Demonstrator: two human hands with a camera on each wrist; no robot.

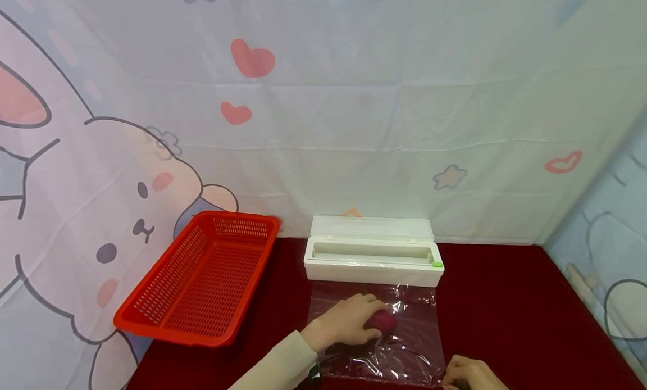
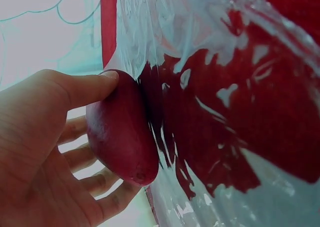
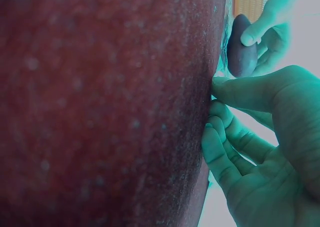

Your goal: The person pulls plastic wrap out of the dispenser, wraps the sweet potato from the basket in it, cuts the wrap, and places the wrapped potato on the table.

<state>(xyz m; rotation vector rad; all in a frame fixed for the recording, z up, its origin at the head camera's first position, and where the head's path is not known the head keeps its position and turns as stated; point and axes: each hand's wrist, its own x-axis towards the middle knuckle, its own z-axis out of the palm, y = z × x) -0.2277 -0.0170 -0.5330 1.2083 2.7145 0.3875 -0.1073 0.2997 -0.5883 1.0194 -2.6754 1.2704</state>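
Note:
My left hand [image 1: 351, 321] holds a dark red, smooth, mango-shaped fruit [image 2: 122, 129], thumb on one side and fingers curled round the other. The fruit is on a sheet of clear cling film [image 1: 414, 342] spread over the dark red cloth. In the left wrist view its lower side lies against the shiny, wrinkled film. My right hand [image 1: 470, 373] is at the film's near right corner, thumb and fingertips pinching its edge close to the cloth. In the right wrist view this hand [image 3: 260, 137] appears large, with the fruit and left hand beyond it.
Behind the film stands a white cling film dispenser [image 1: 374, 273], its clear lid [image 1: 371, 227] raised and a green slider [image 1: 437, 264] at its right end. A red plastic basket [image 1: 194, 338] sits to the left. A printed curtain [image 1: 323, 114] hangs behind the cloth-covered table [image 1: 500, 300].

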